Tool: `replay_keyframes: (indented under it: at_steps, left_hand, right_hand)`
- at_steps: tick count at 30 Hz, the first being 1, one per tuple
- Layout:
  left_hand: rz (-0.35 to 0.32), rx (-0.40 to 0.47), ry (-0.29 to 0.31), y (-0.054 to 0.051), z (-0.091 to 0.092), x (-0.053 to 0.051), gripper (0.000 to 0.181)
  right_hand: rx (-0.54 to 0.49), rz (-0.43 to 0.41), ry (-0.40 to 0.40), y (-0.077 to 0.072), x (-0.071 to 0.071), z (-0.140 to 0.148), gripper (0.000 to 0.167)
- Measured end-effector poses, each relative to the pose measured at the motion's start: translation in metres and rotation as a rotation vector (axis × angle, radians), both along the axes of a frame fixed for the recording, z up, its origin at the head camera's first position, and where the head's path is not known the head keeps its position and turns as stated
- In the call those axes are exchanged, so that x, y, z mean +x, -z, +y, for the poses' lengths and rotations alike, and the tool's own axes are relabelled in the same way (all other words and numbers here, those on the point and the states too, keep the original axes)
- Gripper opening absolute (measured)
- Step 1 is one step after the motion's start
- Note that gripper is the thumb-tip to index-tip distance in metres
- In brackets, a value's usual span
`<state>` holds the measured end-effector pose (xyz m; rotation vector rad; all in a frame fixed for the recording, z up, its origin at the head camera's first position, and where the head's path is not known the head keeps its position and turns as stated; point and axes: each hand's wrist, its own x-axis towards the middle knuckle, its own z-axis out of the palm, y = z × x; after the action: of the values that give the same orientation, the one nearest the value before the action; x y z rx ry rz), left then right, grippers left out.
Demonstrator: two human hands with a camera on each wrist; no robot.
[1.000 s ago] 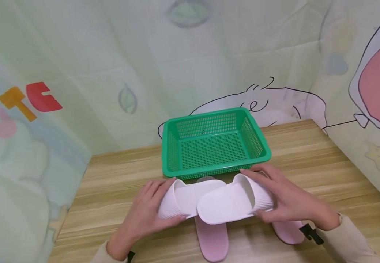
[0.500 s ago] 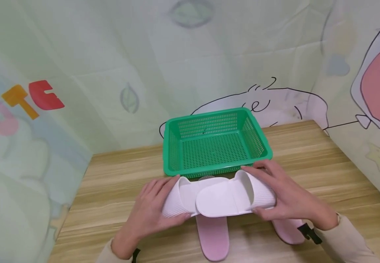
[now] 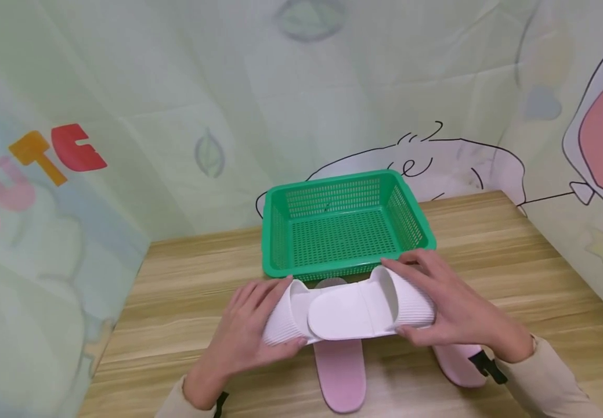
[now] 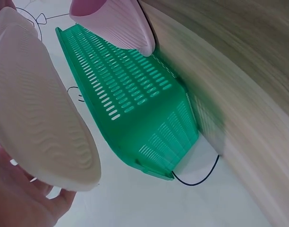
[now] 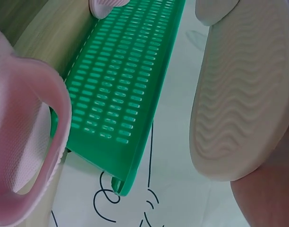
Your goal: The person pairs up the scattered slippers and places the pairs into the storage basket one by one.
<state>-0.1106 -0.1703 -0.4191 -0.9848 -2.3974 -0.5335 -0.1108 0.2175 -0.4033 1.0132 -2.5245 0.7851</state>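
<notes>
My left hand (image 3: 249,325) grips one white slipper (image 3: 278,320) by its ribbed strap, thumb in front and fingers behind. In my right hand (image 3: 450,307) is the other white slipper (image 3: 340,313), pinched at its strap. Both are raised above the table, toes pointing outward, and the right slipper's heel covers the left one's. The left wrist view shows a wavy-patterned sole (image 4: 43,109); a similar sole (image 5: 243,90) fills the right of the right wrist view. Below lie a pink slipper (image 3: 340,374) and a second pink slipper (image 3: 460,366), partly hidden by my right hand and wrist.
A green mesh basket (image 3: 350,268) stands behind the slippers, with nothing visible inside. The wooden table (image 3: 191,290) reaches back to a printed cloth wall (image 3: 165,145), which also closes off both sides.
The right slipper's heel has swung up and back, so the two white slippers now lie nearly in line. Both hands have come slightly closer together, still holding the straps.
</notes>
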Motion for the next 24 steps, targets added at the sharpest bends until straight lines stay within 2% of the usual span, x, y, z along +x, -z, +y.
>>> replay_keyframes:
  at_steps: [10,18,24]
  left_hand:
    - [-0.013,0.001,-0.007,-0.004,0.006,0.000,0.093]
    - [0.008,0.033,0.022,-0.002,0.011,-0.001,0.091]
    - [-0.025,0.027,0.042,-0.003,0.014,0.000,0.088]
  right_hand:
    - [0.009,0.012,0.010,-0.004,0.000,-0.002,0.104]
    - [0.005,0.017,-0.003,-0.005,-0.001,-0.001,0.103]
    - [0.003,0.014,-0.010,-0.004,-0.002,-0.001,0.104]
